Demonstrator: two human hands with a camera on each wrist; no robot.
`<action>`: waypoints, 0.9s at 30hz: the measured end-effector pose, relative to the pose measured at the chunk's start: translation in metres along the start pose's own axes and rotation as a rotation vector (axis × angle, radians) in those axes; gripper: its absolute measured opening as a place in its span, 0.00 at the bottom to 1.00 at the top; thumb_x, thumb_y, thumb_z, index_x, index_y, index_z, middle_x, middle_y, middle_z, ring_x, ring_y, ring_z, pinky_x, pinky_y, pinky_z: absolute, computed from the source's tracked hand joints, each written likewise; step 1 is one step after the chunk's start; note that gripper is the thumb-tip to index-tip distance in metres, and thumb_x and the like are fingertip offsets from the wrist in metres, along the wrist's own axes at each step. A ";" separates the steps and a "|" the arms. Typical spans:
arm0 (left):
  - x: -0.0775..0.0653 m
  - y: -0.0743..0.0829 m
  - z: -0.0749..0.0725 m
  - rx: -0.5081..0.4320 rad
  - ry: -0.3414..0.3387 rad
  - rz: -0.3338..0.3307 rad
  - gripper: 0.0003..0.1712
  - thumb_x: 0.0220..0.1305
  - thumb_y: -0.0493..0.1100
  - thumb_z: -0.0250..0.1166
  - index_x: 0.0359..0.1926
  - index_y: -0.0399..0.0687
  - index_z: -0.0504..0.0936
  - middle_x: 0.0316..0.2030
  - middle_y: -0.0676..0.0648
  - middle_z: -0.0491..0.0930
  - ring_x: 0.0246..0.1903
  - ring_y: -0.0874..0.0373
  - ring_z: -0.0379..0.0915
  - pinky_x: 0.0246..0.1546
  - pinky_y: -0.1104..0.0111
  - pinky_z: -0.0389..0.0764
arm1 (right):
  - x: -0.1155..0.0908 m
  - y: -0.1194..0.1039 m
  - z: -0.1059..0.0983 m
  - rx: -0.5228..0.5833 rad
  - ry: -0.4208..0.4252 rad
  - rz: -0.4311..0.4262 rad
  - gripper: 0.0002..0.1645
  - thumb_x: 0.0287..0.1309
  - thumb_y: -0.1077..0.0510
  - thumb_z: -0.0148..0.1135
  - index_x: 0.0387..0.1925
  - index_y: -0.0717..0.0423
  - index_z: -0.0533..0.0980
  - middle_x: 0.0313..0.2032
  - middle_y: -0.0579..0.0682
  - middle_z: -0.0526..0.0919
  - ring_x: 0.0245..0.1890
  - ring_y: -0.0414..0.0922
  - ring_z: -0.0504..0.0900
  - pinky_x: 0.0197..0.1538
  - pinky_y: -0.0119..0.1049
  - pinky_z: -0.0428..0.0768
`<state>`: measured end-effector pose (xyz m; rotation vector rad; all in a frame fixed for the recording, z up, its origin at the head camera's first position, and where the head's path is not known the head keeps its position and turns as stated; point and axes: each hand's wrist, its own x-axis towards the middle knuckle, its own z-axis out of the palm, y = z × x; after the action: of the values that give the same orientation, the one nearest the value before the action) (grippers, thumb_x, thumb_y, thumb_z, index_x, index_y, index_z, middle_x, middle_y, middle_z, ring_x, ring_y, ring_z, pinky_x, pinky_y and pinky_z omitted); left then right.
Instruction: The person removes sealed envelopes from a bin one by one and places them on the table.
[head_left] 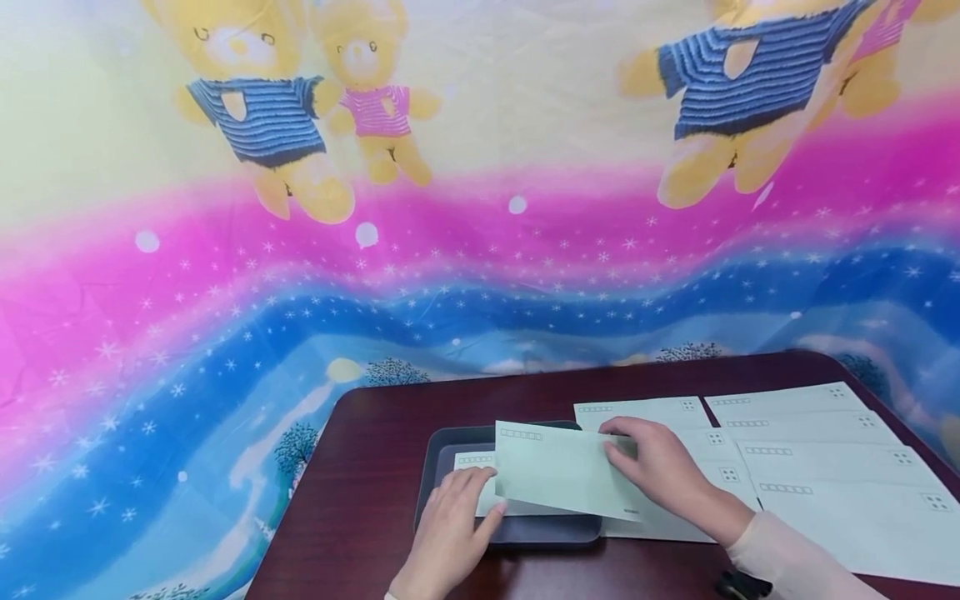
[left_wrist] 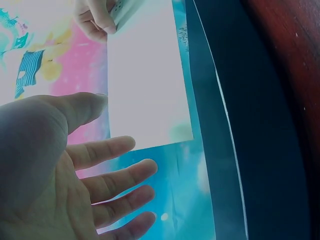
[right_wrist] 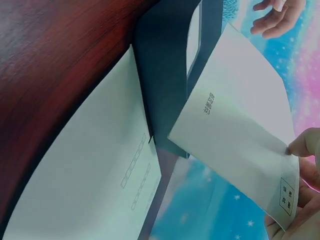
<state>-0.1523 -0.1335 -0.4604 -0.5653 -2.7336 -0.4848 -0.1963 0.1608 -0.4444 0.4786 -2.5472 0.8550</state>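
A pale envelope, printed with a row of small boxes, is held above a dark tray. My right hand pinches it near its right end between thumb and fingers; the right wrist view shows the thumb on the envelope's face by the printed stamp box. At the left end is my left hand, and the left wrist view has its thumb and fingers spread beside the envelope's edge. Whether a fingertip touches the paper I cannot tell. Another envelope lies in the tray, partly covered by the held one.
More envelopes lie overlapping in two columns on the right of the dark red table; one is the near-right envelope. A small black object sits by my right sleeve. Behind the table hangs a bear-patterned cloth.
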 end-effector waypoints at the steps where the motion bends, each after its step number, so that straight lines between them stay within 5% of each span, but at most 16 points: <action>1: 0.000 0.001 0.001 0.001 -0.004 0.000 0.25 0.63 0.59 0.56 0.57 0.54 0.76 0.53 0.54 0.76 0.56 0.55 0.68 0.47 0.55 0.72 | -0.001 0.002 -0.001 0.002 0.001 0.002 0.10 0.52 0.59 0.63 0.38 0.47 0.82 0.38 0.40 0.84 0.42 0.43 0.81 0.44 0.44 0.77; 27: -0.006 0.013 0.017 -0.002 -0.040 0.099 0.25 0.64 0.58 0.55 0.57 0.52 0.76 0.51 0.53 0.77 0.53 0.56 0.69 0.48 0.56 0.73 | -0.033 0.053 -0.028 0.069 -0.101 0.107 0.05 0.57 0.53 0.62 0.36 0.40 0.80 0.37 0.36 0.82 0.40 0.38 0.79 0.41 0.42 0.77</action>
<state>-0.1452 -0.1176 -0.4743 -0.7137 -2.7273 -0.4563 -0.1840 0.2246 -0.4657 0.4198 -2.6631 0.9822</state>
